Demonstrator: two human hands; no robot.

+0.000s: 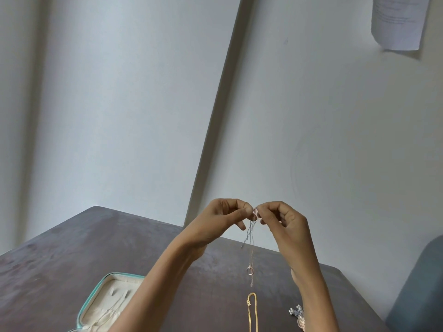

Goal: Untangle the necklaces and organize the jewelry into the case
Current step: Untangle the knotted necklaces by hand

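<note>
Desk set against wall corner. Open case on desk, near-left, partly behind left forearm. Both hands raised above desk centre: left hand and right hand side by side, fingers meeting. Tangled chains hang from fingers, pendant lowest. Necklace on desk below pendant. Beaded piece on desk right of necklace. Paper on wall, upper right.

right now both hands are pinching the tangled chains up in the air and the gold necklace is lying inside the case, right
Not quite. The head view shows the gold necklace lying on the bare table, to the right of the case, not inside it. The rest holds: the left hand and right hand pinch the tangled chains in the air.
</note>
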